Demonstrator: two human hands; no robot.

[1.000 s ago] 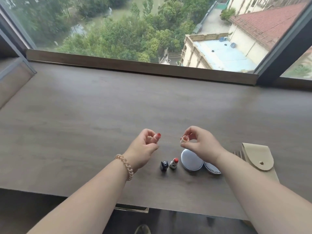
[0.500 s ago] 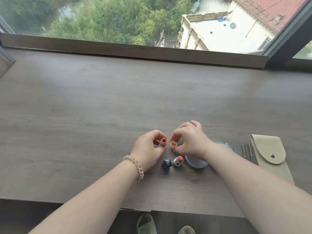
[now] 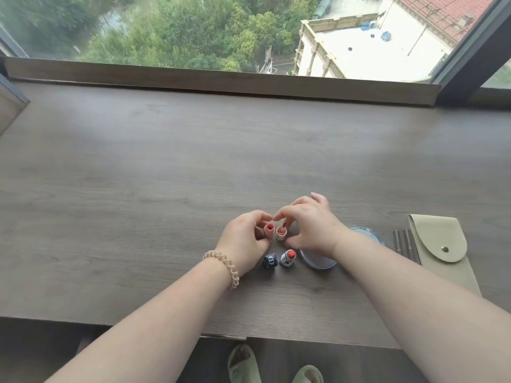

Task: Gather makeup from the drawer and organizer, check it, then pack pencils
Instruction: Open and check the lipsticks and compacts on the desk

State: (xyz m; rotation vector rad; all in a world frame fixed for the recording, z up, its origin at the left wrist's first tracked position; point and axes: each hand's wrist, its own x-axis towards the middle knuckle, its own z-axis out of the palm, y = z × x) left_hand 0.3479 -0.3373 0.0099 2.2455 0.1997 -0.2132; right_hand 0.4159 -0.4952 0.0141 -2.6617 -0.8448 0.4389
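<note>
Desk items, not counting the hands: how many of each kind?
Lipsticks: 2, one held, one standing open
Caps: 2, cream, dark
Compacts: 1 visible
Pouches: 1
Pencil bundles: 1
Total: 7

Just below the centre of the frame, the left hand (image 3: 246, 241) pinches a pink lipstick tube (image 3: 268, 229) and the right hand (image 3: 312, 228) holds its pale cap (image 3: 281, 233) just beside it, above the wooden desk (image 3: 166, 175). Below them stand a dark cap (image 3: 270, 261) and an open red lipstick (image 3: 288, 257), beside a round compact (image 3: 318, 262). At the right edge lies a beige pouch (image 3: 439, 250) with pencils (image 3: 403, 243) alongside.
</note>
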